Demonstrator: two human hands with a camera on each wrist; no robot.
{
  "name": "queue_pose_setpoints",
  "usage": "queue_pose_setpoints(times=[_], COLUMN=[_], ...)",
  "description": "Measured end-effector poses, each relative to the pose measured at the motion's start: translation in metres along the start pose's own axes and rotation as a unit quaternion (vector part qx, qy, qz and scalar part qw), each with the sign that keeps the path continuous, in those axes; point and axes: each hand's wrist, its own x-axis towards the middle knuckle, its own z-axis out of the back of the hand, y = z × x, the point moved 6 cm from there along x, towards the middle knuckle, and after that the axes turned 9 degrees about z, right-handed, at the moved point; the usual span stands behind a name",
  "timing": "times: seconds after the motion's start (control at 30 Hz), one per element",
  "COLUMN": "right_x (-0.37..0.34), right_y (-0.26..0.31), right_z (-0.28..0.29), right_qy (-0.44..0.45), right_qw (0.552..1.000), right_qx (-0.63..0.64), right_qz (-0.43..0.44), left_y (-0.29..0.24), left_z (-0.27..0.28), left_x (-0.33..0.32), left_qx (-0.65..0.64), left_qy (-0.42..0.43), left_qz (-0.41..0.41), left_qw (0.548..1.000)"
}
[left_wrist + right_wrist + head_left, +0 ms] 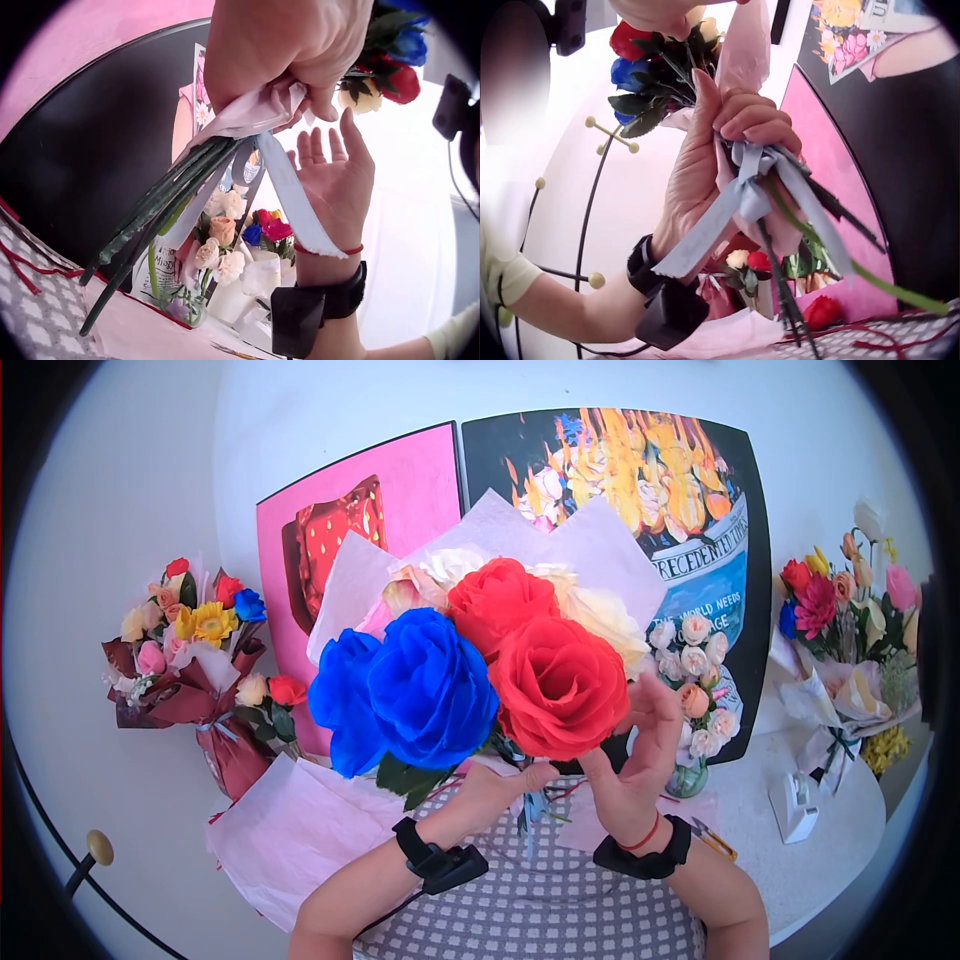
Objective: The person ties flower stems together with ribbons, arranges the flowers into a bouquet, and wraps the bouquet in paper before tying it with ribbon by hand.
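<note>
A bouquet with two large red roses (562, 685), blue roses (430, 685) and cream blooms is held upright in front of me, backed by pale pink wrapping paper (610, 565). My left hand (739, 124) grips its wrapped stems, fingers curled round just above a light blue ribbon bow (754, 191). Below that grip, dark green stems (161, 191) stick out bare. My right hand (640, 760) is beside the red roses at the bouquet's right side, its fingers loosely spread and bent, palm toward the bouquet. Blooms cover part of my left hand in the head view.
Wrapped bouquets stand at left (205, 660) and right (850, 630). A glass vase (688, 778) with pale roses is behind my right hand. A white tape dispenser (795, 807), scissors (715, 840) and pink paper sheets (310, 835) lie on the table; two pictures lean behind.
</note>
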Motion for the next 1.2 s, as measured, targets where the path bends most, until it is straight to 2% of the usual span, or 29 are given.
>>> queue_pose_setpoints(times=[0.03,0.07,0.13,0.17,0.33,0.4,0.57,0.7,0.97,1.2], right_x=[0.007,0.008,0.005,0.002,-0.01,-0.023,-0.038,-0.044,-0.039,-0.036], right_y=[0.01,0.015,0.015,0.012,0.009,0.003,0.005,0.004,0.004,0.008], right_z=[0.001,0.002,-0.015,-0.019,-0.031,-0.009,-0.005,-0.004,-0.011,-0.022], right_qy=[0.039,0.039,0.15,0.165,0.204,0.208,0.22,0.232,0.259,0.275], right_qw=[0.996,0.996,0.989,0.986,0.979,0.978,0.975,0.972,0.963,0.955], right_qx=[-0.043,-0.043,0.017,0.011,-0.017,-0.009,0.012,0.033,0.072,0.093], right_qz=[0.065,0.066,0.007,0.003,0.01,0.008,-0.001,-0.009,-0.033,-0.056], left_y=[0.001,0.003,0.02,0.018,0.028,0.026,0.039,0.04,0.046,0.054], left_z=[0.001,0.004,0.014,0.014,0.021,0.013,0.025,0.015,0.007,-0.001], left_x=[0.001,0.002,0.003,0.004,-0.009,-0.001,-0.021,-0.016,-0.016,-0.02], left_qx=[0.01,0.01,0.177,0.179,0.095,0.06,-0.028,-0.098,-0.243,-0.364], left_qy=[0.017,0.016,-0.049,-0.048,-0.022,-0.013,0.008,0.022,0.049,0.08], left_qz=[-0.002,-0.004,0.111,0.108,0.115,0.12,0.137,0.151,0.181,0.21], left_qw=[1.0,1.0,0.977,0.977,0.989,0.991,0.99,0.983,0.952,0.904])
